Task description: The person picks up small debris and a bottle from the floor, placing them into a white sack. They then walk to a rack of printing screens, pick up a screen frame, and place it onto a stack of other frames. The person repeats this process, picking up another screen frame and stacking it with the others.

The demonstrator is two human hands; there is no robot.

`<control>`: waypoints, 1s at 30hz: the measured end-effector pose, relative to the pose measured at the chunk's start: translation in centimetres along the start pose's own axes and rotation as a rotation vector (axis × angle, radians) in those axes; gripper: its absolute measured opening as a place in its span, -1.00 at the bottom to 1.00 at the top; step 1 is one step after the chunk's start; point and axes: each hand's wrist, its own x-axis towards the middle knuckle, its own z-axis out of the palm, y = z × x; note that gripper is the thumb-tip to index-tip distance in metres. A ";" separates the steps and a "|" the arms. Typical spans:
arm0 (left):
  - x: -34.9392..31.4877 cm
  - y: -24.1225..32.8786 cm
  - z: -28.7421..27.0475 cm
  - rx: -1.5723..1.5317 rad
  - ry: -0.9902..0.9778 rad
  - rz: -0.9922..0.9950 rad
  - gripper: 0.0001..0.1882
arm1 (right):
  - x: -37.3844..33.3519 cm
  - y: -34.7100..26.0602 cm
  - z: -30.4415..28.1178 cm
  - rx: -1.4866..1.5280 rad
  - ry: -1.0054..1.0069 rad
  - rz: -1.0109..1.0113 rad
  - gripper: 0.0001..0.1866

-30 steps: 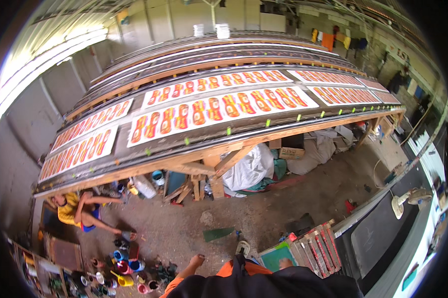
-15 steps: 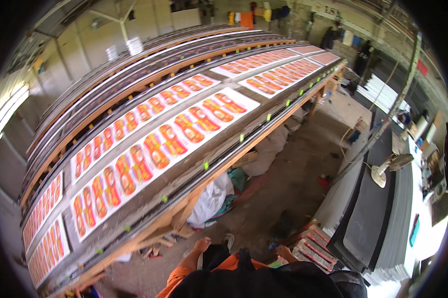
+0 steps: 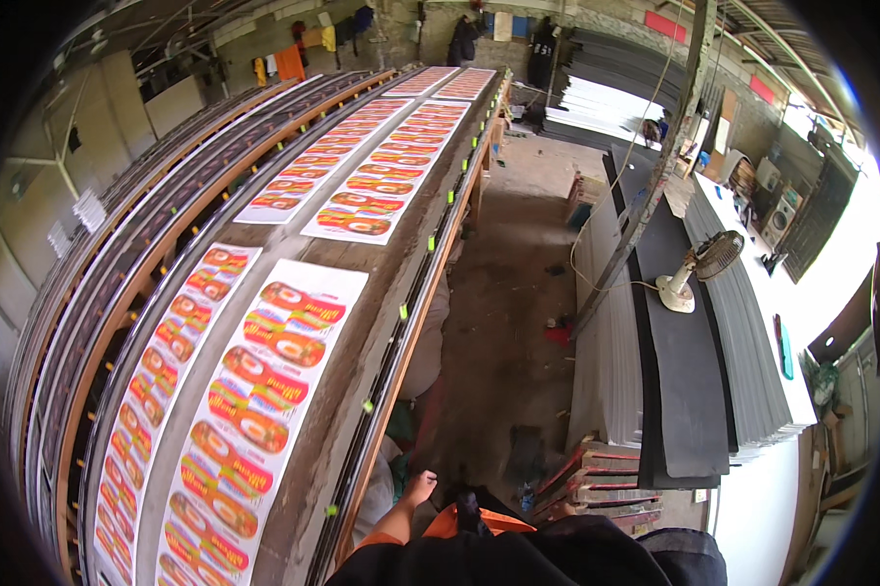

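Observation:
My left hand hangs low beside the long table, its fingers curled, with nothing visible in it. It touches nothing I can see. My right hand is out of view. Along the table to my left lie white sheets printed with rows of red, orange and yellow sandal-sole shapes; the nearest wide printed sheet lies flat, with a narrower printed sheet alongside. Farther up are more printed sheets in two rows.
A dark rail with green clips edges the table. To the right stand stacked grey and black foam sheets, a desk fan on top, and a slanted pole. Red-edged wooden frames are piled low. A concrete floor aisle runs between.
My view has swung right, so the table now runs nearly straight ahead along my left. My right hand has gone out of view. My left hand still hangs low.

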 end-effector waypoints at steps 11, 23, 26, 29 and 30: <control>24.6 8.3 -5.0 -0.040 0.054 -0.032 -0.81 | 16.6 -7.4 -14.4 -0.019 -0.098 -0.082 -0.73; 45.4 12.8 -9.8 -0.318 0.187 0.060 -0.83 | 37.6 -21.3 -38.2 0.185 0.109 0.012 -0.64; 53.6 14.5 -8.2 -0.276 0.108 0.017 -0.81 | 45.9 -18.0 -43.2 -0.232 0.154 -0.195 -0.65; 59.3 15.9 -9.5 -0.152 0.076 -0.047 -0.79 | 51.4 -19.8 -48.5 0.241 0.128 -0.064 -0.65; 61.7 17.0 -9.9 -0.095 0.067 -0.059 -0.78 | 52.9 -19.8 -50.9 0.195 0.124 -0.106 -0.66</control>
